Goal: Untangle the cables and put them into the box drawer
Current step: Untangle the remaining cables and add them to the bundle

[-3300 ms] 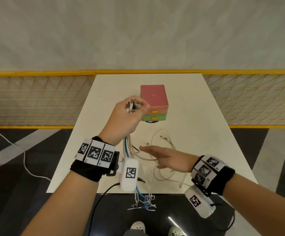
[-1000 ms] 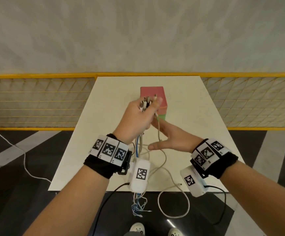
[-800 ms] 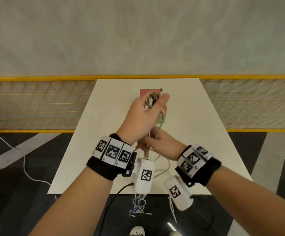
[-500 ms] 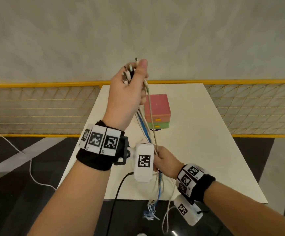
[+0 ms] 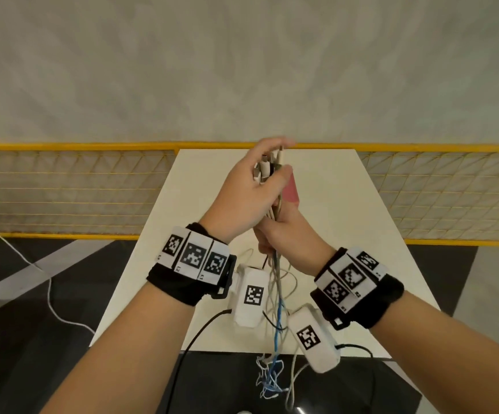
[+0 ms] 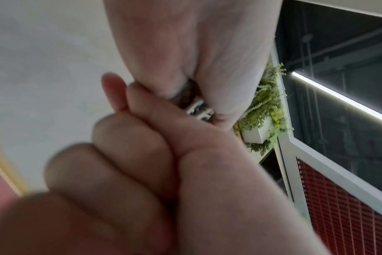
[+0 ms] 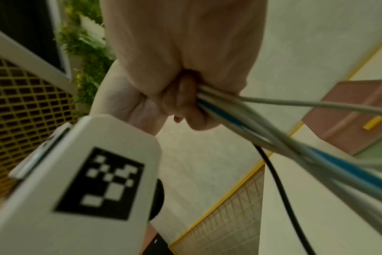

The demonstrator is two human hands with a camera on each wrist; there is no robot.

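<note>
Head view: left hand [image 5: 246, 194] and right hand [image 5: 284, 231] grip one bundle of cables [image 5: 276, 282], count unclear.

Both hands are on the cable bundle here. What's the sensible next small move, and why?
Probably slide the right hand down the cables to comb them straight. The left hand pinches the plug ends up top, the right grips just below, and the tails hang knotted past the table edge.
</note>
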